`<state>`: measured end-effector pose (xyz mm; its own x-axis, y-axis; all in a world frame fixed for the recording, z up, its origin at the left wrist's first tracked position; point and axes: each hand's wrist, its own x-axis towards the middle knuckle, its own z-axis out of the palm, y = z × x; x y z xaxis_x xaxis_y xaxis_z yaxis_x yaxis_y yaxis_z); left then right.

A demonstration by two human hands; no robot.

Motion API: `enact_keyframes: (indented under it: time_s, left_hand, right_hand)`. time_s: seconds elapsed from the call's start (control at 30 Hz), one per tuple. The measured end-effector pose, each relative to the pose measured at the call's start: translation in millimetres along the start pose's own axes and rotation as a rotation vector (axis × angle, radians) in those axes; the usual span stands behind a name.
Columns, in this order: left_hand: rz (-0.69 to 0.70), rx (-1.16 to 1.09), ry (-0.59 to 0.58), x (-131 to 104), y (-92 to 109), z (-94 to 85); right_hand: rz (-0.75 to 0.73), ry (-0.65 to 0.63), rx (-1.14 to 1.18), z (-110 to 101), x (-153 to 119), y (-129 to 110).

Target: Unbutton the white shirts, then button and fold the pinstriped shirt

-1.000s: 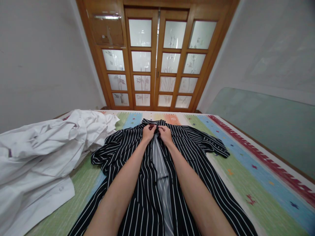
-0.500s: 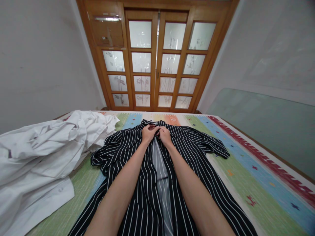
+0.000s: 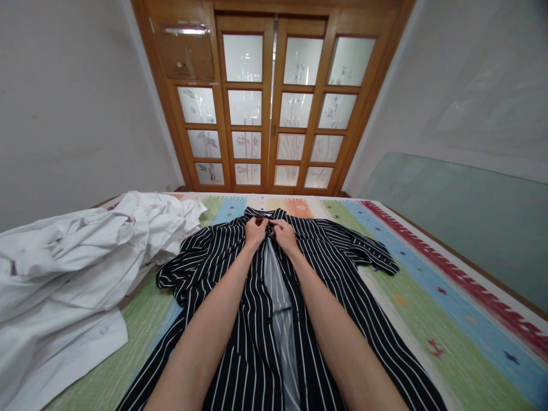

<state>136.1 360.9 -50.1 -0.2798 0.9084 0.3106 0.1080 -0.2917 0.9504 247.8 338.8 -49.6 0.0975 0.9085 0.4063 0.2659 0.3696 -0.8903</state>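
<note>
A black shirt with white stripes point(image 3: 334, 257) lies face up, its collar at the far end and its short sleeves out to the sides. Just below the collar, my left hand point(image 3: 256, 231) pinches the front edge. My right hand point(image 3: 283, 234) pinches the opposite edge close beside it, the fingertips of both nearly meeting. What sits between the fingertips is too small to make out. Beneath my hands the front hangs apart, and the greyish inside point(image 3: 280, 302) shows between the two edges. A few dark buttons run down the left edge.
A crumpled white garment point(image 3: 128, 240) is heaped at the left, near the shirt's left sleeve. Everything lies on a colourful striped bed cover point(image 3: 428, 291). A pale green headboard-like panel point(image 3: 462, 222) stands along the right. Wooden doors with glass panes point(image 3: 274, 103) are beyond the far edge.
My right hand's fingers have shifted slightly left and extended toward the left fingertips at the collar. Both hands stay on the shirt's front edges, and the shirt lies almost the same.
</note>
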Motion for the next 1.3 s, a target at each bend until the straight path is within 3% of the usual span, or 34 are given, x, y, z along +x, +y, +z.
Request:
enact_keyframes:
  time_s: [0.2, 0.7, 1.3]
  left_hand:
    - [0.005, -0.026, 0.016, -1.0, 2.1, -2.3]
    - [0.02, -0.001, 0.032, -3.4, 10.9, -6.6]
    - [-0.034, 0.01, -0.093, -0.2, 1.8, -7.1]
  right_hand:
    - [-0.003, -0.005, -0.042, -0.9, -1.2, -2.3]
    - [-0.17, -0.01, -0.144, 3.2, -3.5, -3.4]
    - [-0.033, -0.025, -0.053, -0.1, -0.4, -1.0]
